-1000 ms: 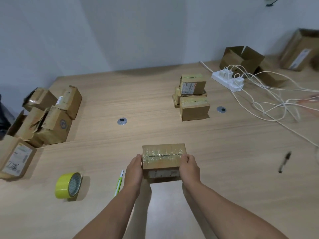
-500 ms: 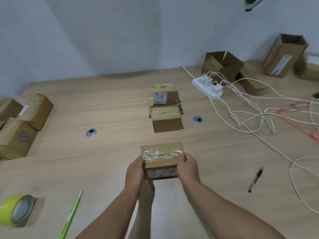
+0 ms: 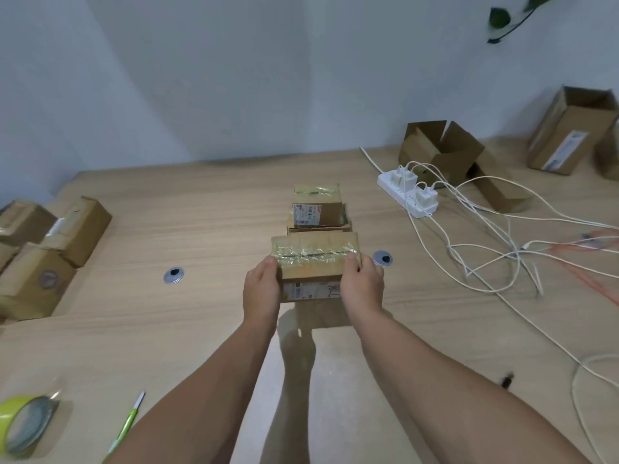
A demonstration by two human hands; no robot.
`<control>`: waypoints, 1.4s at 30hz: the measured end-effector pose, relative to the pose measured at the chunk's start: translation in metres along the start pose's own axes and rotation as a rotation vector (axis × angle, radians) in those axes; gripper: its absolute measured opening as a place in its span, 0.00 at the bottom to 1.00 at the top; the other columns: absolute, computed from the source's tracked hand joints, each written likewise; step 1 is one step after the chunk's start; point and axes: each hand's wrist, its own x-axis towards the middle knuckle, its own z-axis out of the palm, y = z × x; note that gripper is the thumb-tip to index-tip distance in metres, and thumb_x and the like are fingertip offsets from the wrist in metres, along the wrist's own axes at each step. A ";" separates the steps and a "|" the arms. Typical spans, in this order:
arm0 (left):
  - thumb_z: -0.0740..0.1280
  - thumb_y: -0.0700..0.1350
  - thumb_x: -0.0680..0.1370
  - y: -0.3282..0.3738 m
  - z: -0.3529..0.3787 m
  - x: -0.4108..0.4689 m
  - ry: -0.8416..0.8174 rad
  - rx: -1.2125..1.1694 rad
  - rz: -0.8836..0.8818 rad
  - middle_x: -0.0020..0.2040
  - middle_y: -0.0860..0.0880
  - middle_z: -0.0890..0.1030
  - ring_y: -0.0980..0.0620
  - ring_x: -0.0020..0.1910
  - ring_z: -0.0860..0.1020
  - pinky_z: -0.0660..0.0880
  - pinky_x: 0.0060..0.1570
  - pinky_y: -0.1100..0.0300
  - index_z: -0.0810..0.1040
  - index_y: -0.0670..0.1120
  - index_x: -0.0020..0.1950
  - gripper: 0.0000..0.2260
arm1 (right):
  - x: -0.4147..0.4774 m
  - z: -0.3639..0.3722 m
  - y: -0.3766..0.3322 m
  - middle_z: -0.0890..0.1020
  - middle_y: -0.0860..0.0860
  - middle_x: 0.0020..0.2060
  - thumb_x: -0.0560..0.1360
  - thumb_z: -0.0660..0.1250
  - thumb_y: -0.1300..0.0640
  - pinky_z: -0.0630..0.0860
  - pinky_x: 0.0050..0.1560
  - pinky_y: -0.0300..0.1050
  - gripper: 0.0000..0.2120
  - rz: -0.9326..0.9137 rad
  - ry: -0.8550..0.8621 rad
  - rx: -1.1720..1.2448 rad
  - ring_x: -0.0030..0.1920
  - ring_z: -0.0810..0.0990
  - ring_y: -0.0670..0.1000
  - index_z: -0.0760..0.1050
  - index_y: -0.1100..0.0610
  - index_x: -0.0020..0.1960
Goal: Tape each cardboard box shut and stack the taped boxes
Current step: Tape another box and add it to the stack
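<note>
the left hand and right hand clasp the ends of a taped box, fingers curled round its sides and thumbs on the crinkled tape. it is held over a lower box. just beyond the hands stands the stack. set down off-centre, the box could slide off or topple the pile. its near label carries handwriting too blurred to read, and the stack's red-striped white label is also unreadable.

We are holding the taped box between left hand and right hand; stack sitting at twelve o'clock, tape roll at eight.
</note>
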 end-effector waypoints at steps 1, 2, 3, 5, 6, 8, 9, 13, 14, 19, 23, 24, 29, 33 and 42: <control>0.57 0.49 0.82 0.004 0.001 0.005 -0.006 -0.011 0.003 0.42 0.49 0.81 0.55 0.40 0.77 0.72 0.41 0.58 0.78 0.40 0.45 0.16 | 0.005 0.000 -0.005 0.69 0.56 0.68 0.85 0.53 0.46 0.64 0.57 0.46 0.21 -0.009 0.001 0.002 0.62 0.73 0.57 0.71 0.57 0.71; 0.57 0.50 0.81 0.009 0.002 0.013 -0.005 -0.022 0.008 0.42 0.50 0.80 0.53 0.41 0.76 0.71 0.43 0.56 0.77 0.42 0.43 0.16 | 0.010 0.001 -0.012 0.69 0.56 0.69 0.85 0.53 0.46 0.63 0.56 0.46 0.21 -0.019 0.004 0.009 0.63 0.72 0.58 0.71 0.57 0.71; 0.57 0.51 0.80 0.012 0.003 0.019 0.000 -0.029 0.008 0.43 0.50 0.80 0.52 0.42 0.76 0.71 0.44 0.55 0.77 0.46 0.42 0.14 | 0.014 0.002 -0.017 0.68 0.56 0.69 0.85 0.53 0.47 0.63 0.56 0.46 0.21 -0.031 0.004 0.019 0.63 0.72 0.57 0.71 0.57 0.72; 0.57 0.53 0.79 0.021 0.006 0.030 0.007 -0.020 0.005 0.46 0.47 0.80 0.50 0.44 0.76 0.71 0.46 0.53 0.76 0.50 0.41 0.13 | 0.023 0.005 -0.025 0.68 0.55 0.70 0.86 0.52 0.47 0.62 0.56 0.44 0.21 -0.055 0.007 0.041 0.60 0.71 0.54 0.70 0.57 0.73; 0.57 0.55 0.77 0.024 0.008 0.035 0.008 -0.003 0.004 0.48 0.44 0.80 0.49 0.45 0.76 0.72 0.48 0.52 0.76 0.50 0.41 0.13 | 0.027 0.006 -0.029 0.68 0.54 0.70 0.86 0.52 0.48 0.61 0.56 0.44 0.21 -0.062 0.011 0.049 0.59 0.70 0.53 0.69 0.56 0.73; 0.57 0.58 0.74 0.029 0.011 0.045 0.022 0.001 -0.010 0.49 0.44 0.80 0.49 0.45 0.76 0.72 0.49 0.51 0.76 0.48 0.40 0.16 | 0.036 0.010 -0.034 0.68 0.53 0.71 0.86 0.53 0.49 0.62 0.58 0.44 0.21 -0.072 0.024 0.063 0.63 0.70 0.53 0.68 0.56 0.75; 0.57 0.58 0.74 0.029 0.013 0.052 0.025 -0.009 -0.018 0.48 0.44 0.81 0.49 0.45 0.76 0.72 0.49 0.51 0.76 0.45 0.41 0.18 | 0.042 0.014 -0.036 0.68 0.53 0.72 0.86 0.53 0.49 0.63 0.60 0.46 0.21 -0.068 0.031 0.066 0.67 0.70 0.55 0.67 0.56 0.75; 0.55 0.60 0.72 0.023 0.020 0.074 0.006 0.009 -0.031 0.52 0.40 0.80 0.47 0.46 0.76 0.72 0.49 0.50 0.76 0.45 0.44 0.20 | 0.060 0.026 -0.037 0.70 0.54 0.71 0.85 0.53 0.50 0.66 0.66 0.51 0.21 -0.058 0.052 0.066 0.68 0.70 0.57 0.68 0.56 0.75; 0.55 0.60 0.72 0.022 0.022 0.078 0.003 0.010 -0.029 0.52 0.40 0.80 0.47 0.46 0.76 0.71 0.48 0.50 0.75 0.45 0.44 0.20 | 0.064 0.029 -0.037 0.70 0.54 0.71 0.85 0.53 0.50 0.66 0.65 0.51 0.21 -0.059 0.054 0.068 0.68 0.70 0.57 0.68 0.56 0.75; 0.56 0.57 0.75 0.017 0.033 0.099 -0.001 -0.017 -0.043 0.48 0.47 0.80 0.51 0.45 0.74 0.70 0.49 0.52 0.76 0.51 0.42 0.13 | 0.085 0.041 -0.031 0.71 0.52 0.69 0.85 0.52 0.51 0.61 0.56 0.46 0.20 -0.025 0.057 0.050 0.67 0.70 0.56 0.68 0.54 0.75; 0.56 0.60 0.74 0.010 0.038 0.115 -0.024 -0.006 -0.043 0.54 0.42 0.81 0.51 0.49 0.76 0.73 0.54 0.50 0.78 0.43 0.48 0.22 | 0.095 0.048 -0.027 0.70 0.50 0.71 0.85 0.52 0.49 0.61 0.56 0.46 0.21 -0.008 0.057 0.023 0.67 0.71 0.54 0.66 0.51 0.77; 0.56 0.62 0.74 0.008 0.039 0.118 -0.018 0.005 -0.043 0.57 0.41 0.80 0.49 0.52 0.78 0.74 0.57 0.49 0.78 0.43 0.51 0.25 | 0.096 0.048 -0.027 0.70 0.50 0.70 0.85 0.52 0.49 0.61 0.56 0.46 0.21 -0.007 0.057 0.025 0.66 0.71 0.54 0.65 0.50 0.77; 0.56 0.65 0.72 -0.003 0.041 0.127 0.000 0.051 -0.047 0.64 0.37 0.77 0.36 0.65 0.74 0.70 0.67 0.35 0.76 0.41 0.62 0.33 | 0.098 0.050 -0.027 0.72 0.50 0.68 0.85 0.52 0.48 0.66 0.57 0.48 0.22 -0.008 0.044 0.082 0.65 0.72 0.53 0.65 0.51 0.77; 0.57 0.66 0.72 -0.005 0.040 0.126 -0.029 0.049 -0.050 0.64 0.37 0.77 0.37 0.65 0.75 0.70 0.67 0.36 0.77 0.43 0.61 0.31 | 0.093 0.046 -0.025 0.71 0.51 0.72 0.85 0.52 0.46 0.68 0.69 0.56 0.24 0.012 0.021 0.104 0.69 0.71 0.55 0.60 0.50 0.79; 0.57 0.62 0.77 0.004 0.017 0.092 -0.008 0.017 -0.096 0.73 0.48 0.71 0.48 0.72 0.68 0.63 0.74 0.45 0.70 0.46 0.74 0.31 | 0.060 0.030 -0.008 0.60 0.51 0.79 0.85 0.50 0.46 0.62 0.65 0.53 0.25 0.112 0.040 0.023 0.74 0.66 0.57 0.57 0.50 0.81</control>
